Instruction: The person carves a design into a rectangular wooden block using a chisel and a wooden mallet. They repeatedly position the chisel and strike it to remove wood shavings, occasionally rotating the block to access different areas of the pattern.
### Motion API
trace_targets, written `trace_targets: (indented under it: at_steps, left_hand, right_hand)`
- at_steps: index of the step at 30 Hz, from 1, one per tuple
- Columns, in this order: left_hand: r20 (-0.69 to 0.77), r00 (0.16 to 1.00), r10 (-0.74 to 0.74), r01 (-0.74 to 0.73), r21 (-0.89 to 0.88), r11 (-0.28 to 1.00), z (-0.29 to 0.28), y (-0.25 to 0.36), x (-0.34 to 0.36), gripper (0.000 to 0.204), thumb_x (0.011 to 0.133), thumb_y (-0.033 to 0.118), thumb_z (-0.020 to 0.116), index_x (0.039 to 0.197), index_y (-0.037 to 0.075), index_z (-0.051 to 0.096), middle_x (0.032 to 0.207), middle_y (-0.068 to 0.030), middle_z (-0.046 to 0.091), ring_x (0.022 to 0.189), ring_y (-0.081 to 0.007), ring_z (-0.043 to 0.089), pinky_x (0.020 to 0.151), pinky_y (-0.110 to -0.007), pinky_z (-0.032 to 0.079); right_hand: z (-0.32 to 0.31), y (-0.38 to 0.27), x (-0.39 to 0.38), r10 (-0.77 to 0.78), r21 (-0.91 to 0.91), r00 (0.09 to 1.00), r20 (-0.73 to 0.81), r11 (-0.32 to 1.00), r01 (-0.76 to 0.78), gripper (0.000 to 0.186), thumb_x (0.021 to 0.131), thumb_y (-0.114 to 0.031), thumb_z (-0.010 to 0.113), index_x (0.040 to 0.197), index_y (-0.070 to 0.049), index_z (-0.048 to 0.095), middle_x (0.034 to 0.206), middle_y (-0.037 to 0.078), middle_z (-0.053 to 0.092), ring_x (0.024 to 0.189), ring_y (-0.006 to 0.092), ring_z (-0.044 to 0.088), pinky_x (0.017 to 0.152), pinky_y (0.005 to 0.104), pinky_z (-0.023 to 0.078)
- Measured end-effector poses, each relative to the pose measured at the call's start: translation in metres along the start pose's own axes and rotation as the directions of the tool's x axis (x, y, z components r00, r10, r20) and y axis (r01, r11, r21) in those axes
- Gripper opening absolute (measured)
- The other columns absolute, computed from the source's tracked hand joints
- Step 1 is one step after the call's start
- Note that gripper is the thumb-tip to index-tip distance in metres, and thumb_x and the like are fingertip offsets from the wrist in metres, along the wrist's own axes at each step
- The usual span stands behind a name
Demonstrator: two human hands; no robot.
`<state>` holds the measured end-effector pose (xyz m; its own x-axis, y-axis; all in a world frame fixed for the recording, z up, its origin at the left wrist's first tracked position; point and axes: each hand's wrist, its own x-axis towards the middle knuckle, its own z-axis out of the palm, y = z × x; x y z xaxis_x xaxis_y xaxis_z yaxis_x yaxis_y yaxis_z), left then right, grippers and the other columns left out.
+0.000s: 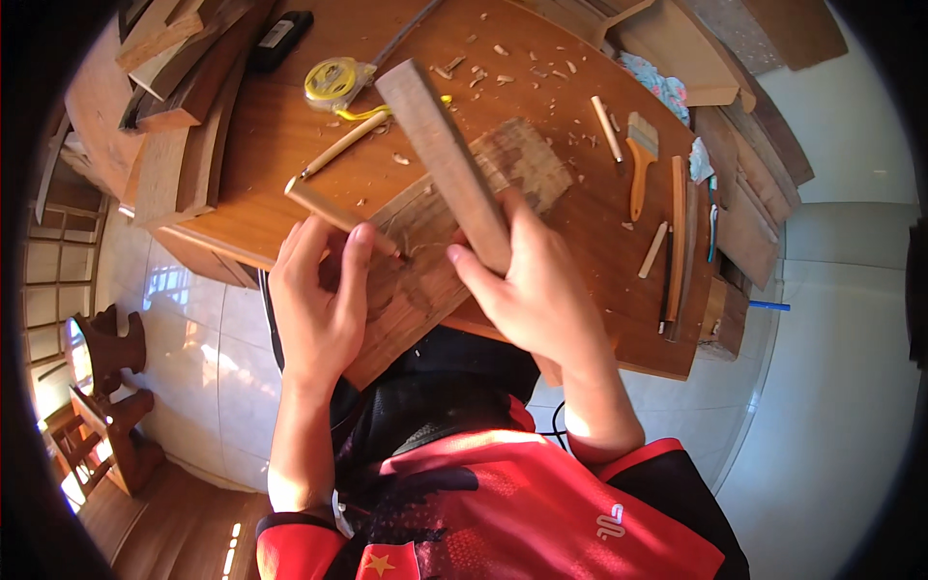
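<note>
My left hand [319, 290] grips a round wooden-handled carving tool [319, 203], its tip resting on a weathered board [536, 159] that lies at a slant over the table's near edge. The board bears faint carved lines beneath the tool's tip. My right hand [522, 290] is wrapped round a thick rectangular wooden bar [430, 135], raised at a slant over the board, just right of the tool.
Wood shavings, a yellow tape measure [329, 82], more tools [343, 145], a black item [280, 39] and a brush [641, 164] lie on the table [222, 193]. Planks [184, 116] are stacked at left, cardboard and boards [744, 174] at right. A wooden chair [101, 416] stands lower left.
</note>
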<state>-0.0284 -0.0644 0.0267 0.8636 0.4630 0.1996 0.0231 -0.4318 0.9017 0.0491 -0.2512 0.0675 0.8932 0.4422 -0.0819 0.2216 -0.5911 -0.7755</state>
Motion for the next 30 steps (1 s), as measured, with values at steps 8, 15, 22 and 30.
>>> trace_targets:
  at_steps: [8, 15, 22, 30]
  left_hand:
    - [0.097, 0.995, -0.017, 0.020, -0.031, 0.999, -0.004, -0.005, 0.011, 0.021, 0.100, 0.018, 0.068, 0.098, -0.003, 0.070, 0.083, -0.0140, 0.068, 0.078, -0.0228, 0.064, 0.074, -0.034, 0.050]
    - [0.360, 0.902, 0.240, -0.251, -0.016, 0.968, 0.011, 0.008, 0.055, 0.024, 0.102, 0.023, 0.066, 0.099, 0.000, 0.070, 0.083, -0.0121, 0.069, 0.079, -0.0246, 0.065, 0.076, -0.036, 0.051]
    - [0.580, 0.773, 0.256, -0.373, 0.090, 0.923, 0.032, 0.012, 0.078, 0.021, 0.104, 0.021, 0.063, 0.109, 0.001, 0.065, 0.089, -0.0121, 0.065, 0.087, -0.0278, 0.063, 0.083, -0.039, 0.048]
    - [0.634, 0.690, 0.349, -0.495, 0.061, 0.867, 0.049, 0.001, 0.090, 0.027, 0.105, 0.028, 0.061, 0.114, 0.003, 0.064, 0.088, -0.0161, 0.062, 0.087, -0.0334, 0.060, 0.082, -0.042, 0.047]
  right_hand:
    - [-0.027, 0.029, -0.011, 0.146, 0.368, 0.984, 0.100, 0.914, -0.173, 0.032, 0.096, -0.017, 0.070, 0.120, -0.003, 0.054, 0.096, 0.006, 0.065, 0.063, 0.0114, 0.058, 0.055, 0.0284, 0.048]
    - [-0.053, 0.058, -0.035, 0.191, 0.569, 0.977, 0.091, 0.796, -0.209, 0.026, 0.099, -0.005, 0.058, 0.124, 0.000, 0.052, 0.117, 0.008, 0.059, 0.060, 0.0069, 0.054, 0.048, 0.0239, 0.045]
    - [-0.062, 0.071, -0.040, 0.165, 0.541, 0.983, 0.081, 0.821, -0.182, 0.041, 0.105, -0.010, 0.059, 0.141, 0.008, 0.050, 0.106, 0.011, 0.065, 0.064, 0.0077, 0.058, 0.049, 0.0229, 0.045]
    - [-0.075, 0.082, -0.039, 0.168, 0.504, 0.985, 0.045, 0.847, -0.167, 0.044, 0.105, -0.011, 0.059, 0.143, 0.009, 0.049, 0.106, 0.013, 0.068, 0.063, 0.0085, 0.057, 0.048, 0.0225, 0.044]
